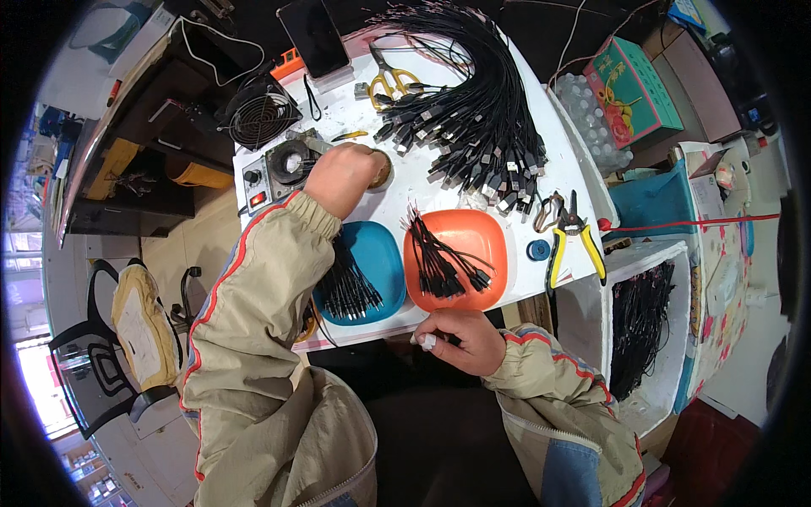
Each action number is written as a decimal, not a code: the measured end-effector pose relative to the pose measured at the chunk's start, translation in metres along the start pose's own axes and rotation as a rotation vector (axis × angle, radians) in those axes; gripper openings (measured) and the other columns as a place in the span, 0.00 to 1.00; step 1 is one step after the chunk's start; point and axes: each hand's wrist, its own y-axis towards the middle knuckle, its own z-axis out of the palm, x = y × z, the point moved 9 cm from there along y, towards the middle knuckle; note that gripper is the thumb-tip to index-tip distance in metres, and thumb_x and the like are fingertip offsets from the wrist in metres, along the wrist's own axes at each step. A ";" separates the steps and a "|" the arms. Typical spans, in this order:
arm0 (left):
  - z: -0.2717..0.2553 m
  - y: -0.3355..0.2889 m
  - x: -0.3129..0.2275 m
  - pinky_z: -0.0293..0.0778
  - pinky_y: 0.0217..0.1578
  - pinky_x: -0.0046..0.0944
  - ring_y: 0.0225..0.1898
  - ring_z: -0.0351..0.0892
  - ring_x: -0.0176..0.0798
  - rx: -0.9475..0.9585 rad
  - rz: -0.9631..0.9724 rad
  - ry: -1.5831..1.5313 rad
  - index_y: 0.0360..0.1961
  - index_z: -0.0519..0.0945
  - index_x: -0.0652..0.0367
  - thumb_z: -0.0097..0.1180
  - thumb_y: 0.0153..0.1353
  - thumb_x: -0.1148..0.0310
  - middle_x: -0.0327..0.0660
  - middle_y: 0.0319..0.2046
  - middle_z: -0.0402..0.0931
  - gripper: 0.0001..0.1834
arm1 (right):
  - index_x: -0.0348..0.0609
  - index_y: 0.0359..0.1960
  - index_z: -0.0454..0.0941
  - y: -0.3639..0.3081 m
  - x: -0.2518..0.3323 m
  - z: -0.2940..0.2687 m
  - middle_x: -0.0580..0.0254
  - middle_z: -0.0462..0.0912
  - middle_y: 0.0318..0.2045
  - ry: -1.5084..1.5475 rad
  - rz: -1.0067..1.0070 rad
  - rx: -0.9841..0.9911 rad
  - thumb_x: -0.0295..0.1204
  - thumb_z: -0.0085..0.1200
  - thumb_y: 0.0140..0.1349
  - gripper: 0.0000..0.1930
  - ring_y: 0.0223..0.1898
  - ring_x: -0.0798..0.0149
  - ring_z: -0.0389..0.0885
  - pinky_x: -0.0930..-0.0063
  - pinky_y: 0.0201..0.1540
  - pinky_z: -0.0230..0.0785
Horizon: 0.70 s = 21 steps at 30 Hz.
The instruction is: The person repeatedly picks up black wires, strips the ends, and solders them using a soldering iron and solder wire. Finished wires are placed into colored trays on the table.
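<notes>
My left hand (345, 179) reaches over the white table, its fingers curled at the edge of a small round brown tin (382, 172). What those fingers hold, if anything, is hidden. Below that forearm lies a blue tray (390, 253) with a bunch of black cables (351, 283). Beside it stands an orange tray (494, 245) holding more short black cables (443, 270) with bare wire ends. My right hand (466, 342) is closed in front of the table edge, a small white piece (427, 341) showing between thumb and fingers.
A large bundle of black USB cables (507, 110) covers the far right. Yellow-handled scissors (391, 83), a wire stripper (576, 241) and a blue tape roll (537, 249) lie around. A soldering station (258, 182) and fan (260, 117) stand left; a foam box (583, 317) sits right.
</notes>
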 end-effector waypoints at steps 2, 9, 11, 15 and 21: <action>0.003 0.000 0.002 0.73 0.33 0.46 0.32 0.78 0.52 0.012 -0.008 0.025 0.30 0.78 0.60 0.52 0.48 0.74 0.48 0.24 0.75 0.06 | 0.39 0.36 0.76 0.000 -0.002 0.001 0.62 0.78 0.28 0.003 0.017 0.034 0.24 0.53 0.62 0.04 0.29 0.65 0.77 0.73 0.33 0.69; 0.008 0.005 0.002 0.73 0.34 0.45 0.33 0.78 0.52 0.032 -0.014 0.003 0.30 0.78 0.61 0.52 0.48 0.75 0.48 0.25 0.76 0.07 | 0.39 0.37 0.76 0.002 -0.002 0.001 0.61 0.80 0.31 0.010 -0.009 0.059 0.24 0.52 0.62 0.04 0.32 0.63 0.79 0.72 0.36 0.70; 0.009 0.006 0.002 0.73 0.34 0.45 0.33 0.78 0.52 0.028 -0.012 0.000 0.30 0.78 0.62 0.52 0.49 0.75 0.48 0.25 0.76 0.07 | 0.39 0.37 0.76 0.003 -0.002 0.001 0.61 0.80 0.31 0.023 -0.008 0.053 0.24 0.52 0.62 0.04 0.33 0.63 0.79 0.73 0.36 0.70; 0.006 0.005 0.003 0.73 0.34 0.46 0.32 0.78 0.53 -0.031 -0.030 -0.044 0.29 0.78 0.61 0.53 0.50 0.75 0.49 0.26 0.76 0.05 | 0.39 0.37 0.76 0.002 -0.004 0.000 0.61 0.79 0.31 0.041 -0.001 0.035 0.24 0.52 0.62 0.04 0.31 0.64 0.78 0.74 0.34 0.69; -0.009 -0.009 0.013 0.73 0.35 0.48 0.33 0.78 0.55 -0.062 -0.134 -0.086 0.29 0.78 0.62 0.53 0.51 0.74 0.50 0.26 0.76 0.05 | 0.38 0.38 0.76 -0.003 -0.006 0.002 0.62 0.78 0.29 0.026 0.025 0.009 0.23 0.53 0.59 0.06 0.26 0.68 0.75 0.76 0.30 0.67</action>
